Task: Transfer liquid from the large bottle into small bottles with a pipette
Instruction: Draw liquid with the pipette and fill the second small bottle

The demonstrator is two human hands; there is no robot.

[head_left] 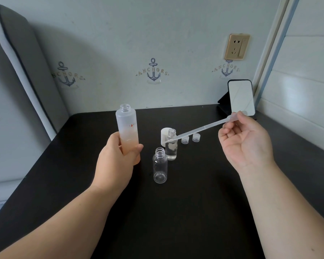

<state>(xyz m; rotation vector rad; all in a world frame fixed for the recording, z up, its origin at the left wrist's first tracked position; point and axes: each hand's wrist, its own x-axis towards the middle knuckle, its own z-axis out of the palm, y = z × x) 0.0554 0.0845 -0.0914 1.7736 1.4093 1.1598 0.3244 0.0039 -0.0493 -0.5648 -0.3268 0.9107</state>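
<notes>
From the head camera, a dark worktop (176,212) fills the near and middle ground, backed by a pale wall printed with anchor motifs (153,71).

The left hand (116,161) wraps its fingers and thumb round the lower part of the large bottle (127,131), holding it upright at the left of the group of things. This frosted bottle is uncapped, and its lower portion shows a peach tint.

The right hand (247,144) is raised to the right, palm turned toward the camera, pinching the bulb end of the clear pipette (200,128) between thumb and fingertips. The pipette slants down to the left, and its tip lies in front of the neck of the far small bottle (171,144), which stands open and holds clear liquid.

Just nearer, the near small bottle (160,166) stands open and looks empty. A white cap (165,134) sits directly behind the far small bottle. Two small clear caps (190,138) rest on the worktop to the right of it, under the pipette's shaft.

At the far right corner a black-framed mirror (240,98) leans on its stand, and a gold wall socket (237,46) is mounted above it. A grey upholstered headboard (22,71) rises at the left.
</notes>
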